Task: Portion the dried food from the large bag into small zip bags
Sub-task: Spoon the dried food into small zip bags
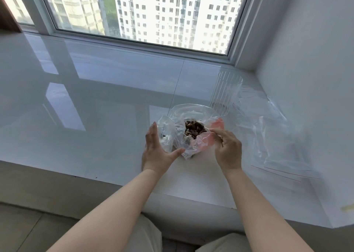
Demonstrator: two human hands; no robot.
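A large clear plastic bag with a pink patch stands open on the white sill, dark dried food showing in its mouth. My left hand lies against the bag's left side with straight fingers, thumb under the front fold. My right hand pinches the bag's right rim by the pink patch. Clear zip bags lie flat to the right, red lines along their seals.
A ribbed clear glass stands just behind the bag on the right. The glossy white sill runs left under the window. A white wall closes the right side; the sill's front edge is near my knees.
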